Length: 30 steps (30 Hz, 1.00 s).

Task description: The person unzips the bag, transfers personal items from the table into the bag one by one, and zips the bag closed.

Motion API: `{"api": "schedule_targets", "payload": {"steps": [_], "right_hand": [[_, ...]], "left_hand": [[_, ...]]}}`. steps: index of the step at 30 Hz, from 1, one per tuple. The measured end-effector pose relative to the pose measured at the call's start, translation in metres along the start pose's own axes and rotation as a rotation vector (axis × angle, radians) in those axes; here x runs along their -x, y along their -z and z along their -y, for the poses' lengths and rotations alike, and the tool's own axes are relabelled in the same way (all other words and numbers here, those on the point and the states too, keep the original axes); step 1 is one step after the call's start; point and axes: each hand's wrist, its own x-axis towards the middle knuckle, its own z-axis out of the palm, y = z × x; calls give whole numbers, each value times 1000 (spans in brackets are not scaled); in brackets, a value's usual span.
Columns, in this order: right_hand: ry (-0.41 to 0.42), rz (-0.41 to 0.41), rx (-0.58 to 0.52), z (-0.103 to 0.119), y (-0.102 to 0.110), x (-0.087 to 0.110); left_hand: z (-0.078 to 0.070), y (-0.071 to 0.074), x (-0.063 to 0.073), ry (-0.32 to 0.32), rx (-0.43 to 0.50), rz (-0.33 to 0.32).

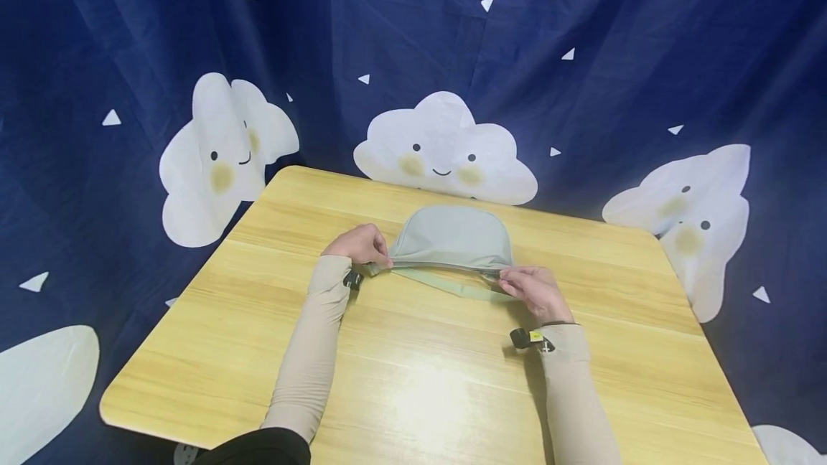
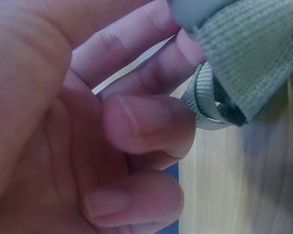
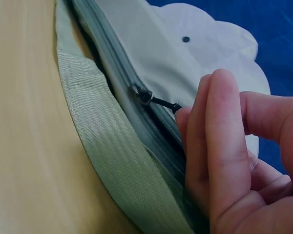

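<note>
A pale grey-green waist bag (image 1: 455,235) lies toward the far side of the table, its zipper (image 1: 446,265) running along the near edge. My left hand (image 1: 360,244) pinches the bag's left end; in the left wrist view, folded webbing (image 2: 249,53) hangs by the fingertips, and the exact grip is partly hidden. At the right end, my right hand (image 1: 538,291) pinches the zipper pull (image 3: 166,104). The black slider (image 3: 142,95) sits on the zipper track in the right wrist view. A flat green strap (image 3: 97,117) runs along the near side of the bag.
The wood-grain table (image 1: 426,350) has rounded corners. Behind it hangs a dark blue curtain (image 1: 413,34) with white clouds and small triangles, close to the table's far edge. Small black devices (image 1: 520,338) are worn at the wrists.
</note>
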Motion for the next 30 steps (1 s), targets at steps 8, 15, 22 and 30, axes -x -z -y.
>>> {"api": "schedule_targets", "payload": {"steps": [8,15,22,30], "right_hand": [[-2,-3,15,4,-2,0],[0,2,33,5,-2,-2],[8,-6,38,6,0,1],[5,-23,46,5,1,5]], "left_hand": [[6,2,1,16,-12,-10],[10,-1,-1,12,-18,-18],[5,-1,-1,20,-19,-12],[2,0,-2,5,-19,-6]]}}
